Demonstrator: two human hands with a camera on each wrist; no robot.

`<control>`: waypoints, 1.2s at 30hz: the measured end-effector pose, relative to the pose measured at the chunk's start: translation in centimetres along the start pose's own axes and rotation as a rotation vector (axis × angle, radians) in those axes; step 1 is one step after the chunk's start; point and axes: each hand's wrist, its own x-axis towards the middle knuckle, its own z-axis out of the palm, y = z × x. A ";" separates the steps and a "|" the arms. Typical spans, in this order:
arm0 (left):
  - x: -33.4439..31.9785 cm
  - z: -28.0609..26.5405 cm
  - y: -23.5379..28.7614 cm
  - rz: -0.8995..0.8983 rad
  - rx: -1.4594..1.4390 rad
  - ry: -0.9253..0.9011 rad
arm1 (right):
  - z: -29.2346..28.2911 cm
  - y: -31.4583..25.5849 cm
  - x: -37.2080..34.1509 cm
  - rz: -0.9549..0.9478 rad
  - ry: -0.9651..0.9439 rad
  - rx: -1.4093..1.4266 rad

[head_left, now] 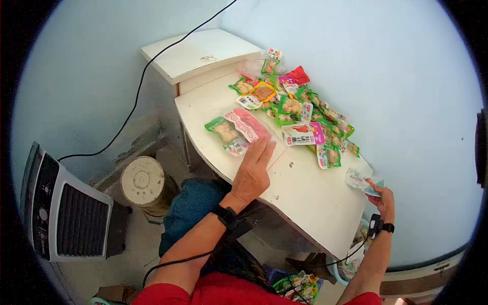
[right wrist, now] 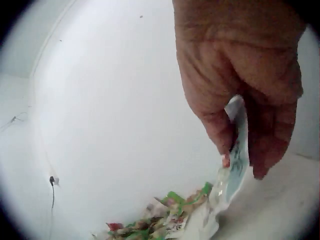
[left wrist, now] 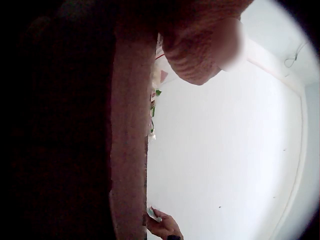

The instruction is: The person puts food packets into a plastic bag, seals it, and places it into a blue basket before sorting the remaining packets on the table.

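My right hand [head_left: 384, 201] pinches a white and teal snack packet [head_left: 362, 181] over the table's right end. In the right wrist view the packet [right wrist: 237, 155] hangs between the thumb and the fingers. My left hand [head_left: 252, 174] lies near the table's front edge with its fingers extended, the fingertips right at a clear bag with pink print [head_left: 248, 125]. Beside that bag is a green-edged packet of pale food pieces [head_left: 223, 130]. The left wrist view shows only part of the left hand [left wrist: 192, 60], dark and close to the lens.
A heap of green-edged food packets [head_left: 292, 105] covers the back of the white table [head_left: 305, 193], against the wall. A raised white cabinet top [head_left: 203, 51] stands at the left. Below are a lidded bucket [head_left: 143, 179], an air cooler [head_left: 76, 213] and a basin of packets [head_left: 302, 288].
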 end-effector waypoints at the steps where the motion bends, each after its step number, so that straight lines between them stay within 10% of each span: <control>1: 0.0 -0.1 0.0 -0.002 -0.002 -0.007 | -0.2 -0.2 -1.6 0.005 -0.039 -0.010; 16: 0.2 -0.3 0.2 0.031 -0.060 -0.017 | 19.6 0.2 -19.7 -0.101 -0.506 0.484; 36: 0.0 -2.4 0.7 0.012 -0.184 -0.073 | 36.4 0.6 -20.0 0.129 -0.896 0.894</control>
